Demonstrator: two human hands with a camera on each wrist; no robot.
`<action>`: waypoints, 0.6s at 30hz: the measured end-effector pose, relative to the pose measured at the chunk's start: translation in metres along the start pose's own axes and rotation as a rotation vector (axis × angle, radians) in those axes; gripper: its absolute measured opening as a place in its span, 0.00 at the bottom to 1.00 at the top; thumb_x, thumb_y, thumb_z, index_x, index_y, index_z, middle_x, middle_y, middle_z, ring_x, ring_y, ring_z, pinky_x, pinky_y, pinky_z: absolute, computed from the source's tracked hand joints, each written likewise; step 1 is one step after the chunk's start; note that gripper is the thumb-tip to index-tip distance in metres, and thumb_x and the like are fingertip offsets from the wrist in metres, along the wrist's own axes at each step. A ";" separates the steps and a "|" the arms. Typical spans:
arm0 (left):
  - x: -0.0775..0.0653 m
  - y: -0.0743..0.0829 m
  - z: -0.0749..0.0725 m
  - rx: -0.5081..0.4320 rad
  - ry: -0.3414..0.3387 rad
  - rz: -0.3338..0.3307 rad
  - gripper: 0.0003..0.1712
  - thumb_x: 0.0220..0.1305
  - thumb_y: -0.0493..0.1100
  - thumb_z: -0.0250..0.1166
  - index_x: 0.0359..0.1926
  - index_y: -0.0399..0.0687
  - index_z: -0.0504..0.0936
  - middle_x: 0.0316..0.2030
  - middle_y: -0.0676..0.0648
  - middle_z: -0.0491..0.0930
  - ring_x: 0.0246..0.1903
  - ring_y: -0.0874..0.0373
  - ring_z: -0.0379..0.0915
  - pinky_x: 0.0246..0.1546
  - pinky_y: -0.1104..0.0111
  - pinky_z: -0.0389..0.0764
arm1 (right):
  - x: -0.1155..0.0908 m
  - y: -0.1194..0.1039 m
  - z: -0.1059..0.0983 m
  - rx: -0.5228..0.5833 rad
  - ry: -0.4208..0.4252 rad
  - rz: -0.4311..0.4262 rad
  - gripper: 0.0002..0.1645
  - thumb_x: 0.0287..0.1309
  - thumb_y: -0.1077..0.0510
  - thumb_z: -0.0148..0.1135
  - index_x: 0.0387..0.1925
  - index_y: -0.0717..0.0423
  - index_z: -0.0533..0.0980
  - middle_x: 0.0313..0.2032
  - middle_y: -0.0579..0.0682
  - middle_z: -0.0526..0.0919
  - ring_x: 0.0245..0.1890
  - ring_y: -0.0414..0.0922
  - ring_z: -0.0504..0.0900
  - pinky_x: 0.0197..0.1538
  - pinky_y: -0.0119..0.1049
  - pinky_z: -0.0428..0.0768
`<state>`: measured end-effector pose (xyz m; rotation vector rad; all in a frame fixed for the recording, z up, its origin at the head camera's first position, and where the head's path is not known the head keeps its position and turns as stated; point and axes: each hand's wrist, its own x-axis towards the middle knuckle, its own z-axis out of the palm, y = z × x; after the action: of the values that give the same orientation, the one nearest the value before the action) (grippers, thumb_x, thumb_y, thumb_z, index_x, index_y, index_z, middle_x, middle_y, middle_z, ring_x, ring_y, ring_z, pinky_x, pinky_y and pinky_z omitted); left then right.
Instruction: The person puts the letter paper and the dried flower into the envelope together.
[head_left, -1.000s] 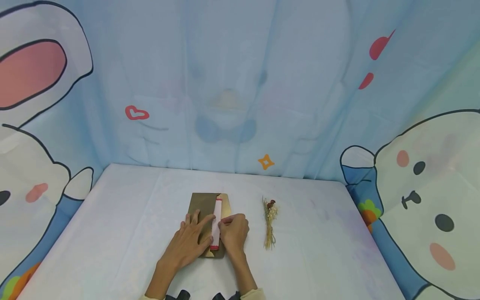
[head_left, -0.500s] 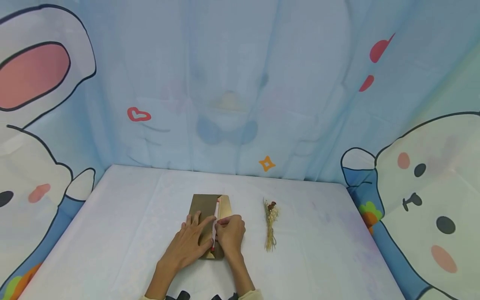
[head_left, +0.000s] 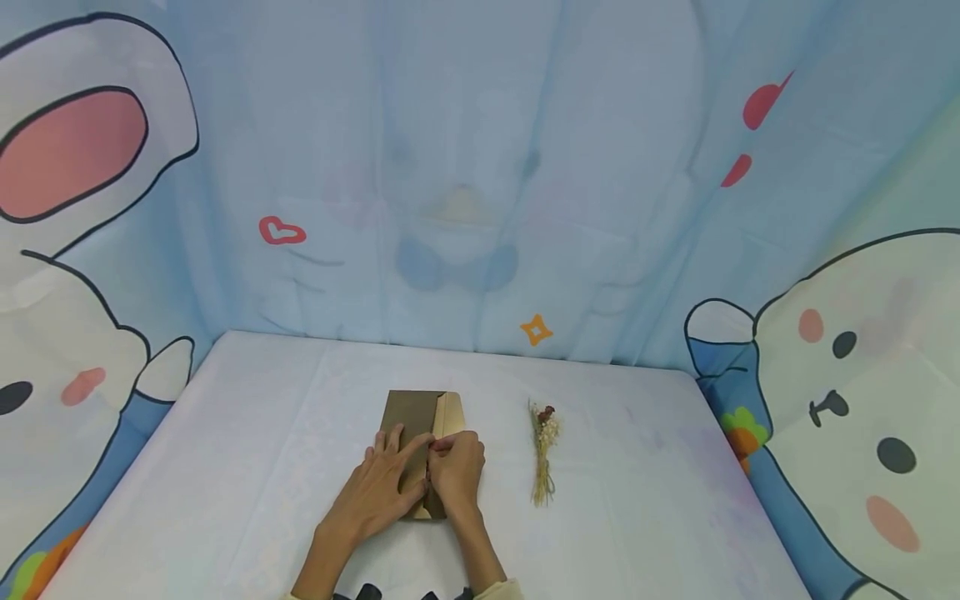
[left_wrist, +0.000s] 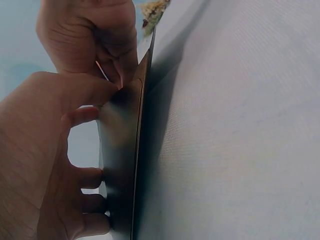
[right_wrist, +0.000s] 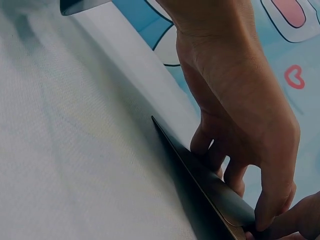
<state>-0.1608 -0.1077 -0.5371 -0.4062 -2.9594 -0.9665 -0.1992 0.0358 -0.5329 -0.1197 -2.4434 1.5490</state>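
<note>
A dark brown envelope [head_left: 411, 408] lies lengthwise on the table, its pale gold flap [head_left: 452, 412] folded out to the right. My left hand [head_left: 378, 485] rests flat over the envelope's body with fingers spread, thumb and forefinger at the mouth edge. Right at that edge, the bent fingers of my right hand [head_left: 459, 468] pinch a white, red-edged paper [left_wrist: 119, 75], a sliver of which shows between them in the left wrist view. The rest of the paper is hidden by the hands and envelope. The right wrist view catches the envelope [right_wrist: 212, 187] edge-on.
A small bunch of dried flowers [head_left: 543, 450] lies to the right of the envelope. The table [head_left: 637, 483] has a white cloth, and a blue cartoon-printed curtain [head_left: 465, 125] hangs behind it and along both sides.
The white, red-edged paper has slid left into the envelope's mouth until it no longer shows in the head view. My right hand has moved slightly left with it; my left hand stays put.
</note>
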 end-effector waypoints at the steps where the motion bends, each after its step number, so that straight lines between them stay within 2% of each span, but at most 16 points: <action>1: 0.000 0.000 0.000 0.003 0.002 0.002 0.35 0.79 0.59 0.61 0.83 0.67 0.68 0.84 0.29 0.58 0.81 0.19 0.51 0.80 0.33 0.62 | 0.000 0.000 0.000 0.001 0.001 -0.007 0.07 0.54 0.80 0.68 0.25 0.73 0.87 0.19 0.60 0.88 0.10 0.40 0.82 0.17 0.30 0.82; 9: 0.001 0.002 0.001 0.014 0.007 0.000 0.35 0.79 0.60 0.62 0.82 0.67 0.69 0.83 0.29 0.59 0.81 0.19 0.53 0.80 0.33 0.64 | 0.002 0.001 0.001 -0.029 -0.006 0.012 0.07 0.53 0.80 0.69 0.26 0.72 0.88 0.19 0.59 0.88 0.11 0.41 0.83 0.18 0.30 0.82; 12: 0.001 0.002 0.000 0.019 0.005 0.000 0.35 0.79 0.61 0.61 0.82 0.67 0.69 0.83 0.29 0.59 0.81 0.19 0.53 0.79 0.32 0.65 | 0.003 0.007 0.004 -0.030 0.011 -0.002 0.07 0.51 0.80 0.69 0.25 0.71 0.88 0.18 0.56 0.88 0.11 0.37 0.80 0.17 0.29 0.81; 15: 0.000 0.001 0.000 0.019 -0.001 -0.001 0.35 0.79 0.62 0.61 0.82 0.67 0.69 0.84 0.29 0.59 0.81 0.19 0.52 0.79 0.32 0.65 | 0.006 0.018 0.008 -0.028 0.030 -0.060 0.07 0.49 0.79 0.68 0.24 0.71 0.87 0.16 0.55 0.86 0.09 0.35 0.78 0.14 0.28 0.78; 18: -0.001 0.001 -0.001 0.016 -0.008 -0.003 0.36 0.80 0.62 0.61 0.83 0.66 0.68 0.84 0.30 0.58 0.81 0.19 0.52 0.79 0.32 0.64 | 0.005 0.018 0.007 0.006 0.001 -0.074 0.07 0.49 0.79 0.67 0.24 0.72 0.87 0.16 0.55 0.86 0.09 0.36 0.79 0.15 0.30 0.79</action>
<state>-0.1594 -0.1083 -0.5358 -0.4065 -2.9738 -0.9436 -0.2066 0.0380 -0.5514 -0.0292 -2.4133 1.5247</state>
